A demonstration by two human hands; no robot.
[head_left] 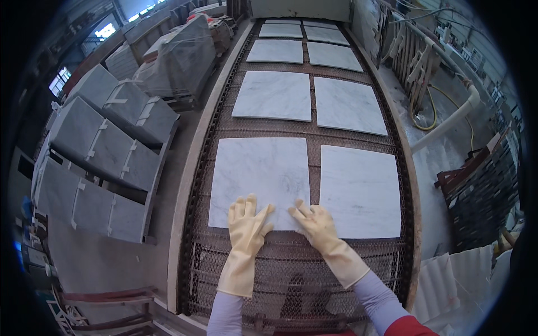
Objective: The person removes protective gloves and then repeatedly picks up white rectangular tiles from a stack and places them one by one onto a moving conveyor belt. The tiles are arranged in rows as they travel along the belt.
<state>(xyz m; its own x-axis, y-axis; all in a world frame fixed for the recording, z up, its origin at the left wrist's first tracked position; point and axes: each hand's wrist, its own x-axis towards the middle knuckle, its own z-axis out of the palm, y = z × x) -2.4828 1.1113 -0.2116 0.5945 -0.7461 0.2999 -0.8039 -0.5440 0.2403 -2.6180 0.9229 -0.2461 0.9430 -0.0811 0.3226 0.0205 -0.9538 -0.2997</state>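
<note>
A square white marble tile (pixel 260 173) with faint grey veins lies flat on a wire-mesh conveyor (pixel 263 252). My left hand (pixel 245 224), in a cream rubber glove, rests on its near edge with the fingers stretched out and the thumb apart. Close to the tile's near right corner, my right hand (pixel 316 224) wears a matching glove; its fingers are spread, with the fingertips on the tile. Just to the right lies a second marble tile (pixel 360 190), apart from the first by a narrow gap. Neither hand grips anything.
More tiles (pixel 272 95) lie in two columns up the conveyor, toward a pale panel (pixel 300 8) at its far end. Strapped stone stacks (pixel 112 145) and a plastic-wrapped stack (pixel 179 59) stand at left. On the right are a pipe (pixel 454 120) and a yellow hose (pixel 428 120).
</note>
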